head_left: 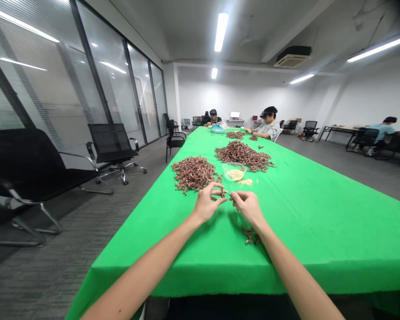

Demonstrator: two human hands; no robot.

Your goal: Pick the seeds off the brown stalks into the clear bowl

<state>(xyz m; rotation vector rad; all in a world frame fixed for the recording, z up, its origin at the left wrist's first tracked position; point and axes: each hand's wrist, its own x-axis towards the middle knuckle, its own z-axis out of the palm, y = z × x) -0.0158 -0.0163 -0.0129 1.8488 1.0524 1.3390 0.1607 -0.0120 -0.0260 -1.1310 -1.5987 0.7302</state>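
Note:
My left hand (207, 203) pinches a small dried, reddish-brown twisted piece (223, 193) between thumb and fingers, above the green cloth. Close beside it on the right, my right hand (246, 205) is closed on a thin, metallic-looking tool (229, 194). Its tip points at the dried piece; whether they touch I cannot tell. Just beyond the hands stands a clear plastic bowl (225, 170) of pale yellow seed-like bits (235, 174), some spilled beside it. A large heap of dried pieces (195, 172) lies beyond my left hand. Several darker pieces (250, 235) lie under my right forearm.
More heaps of dried pieces (243, 154) lie farther along the green-covered table (320, 213). Two people (270, 126) sit at its far end, near a blue plastic bag (217, 129). Office chairs (111, 144) stand at left. Another person (385, 131) sits at a desk at right.

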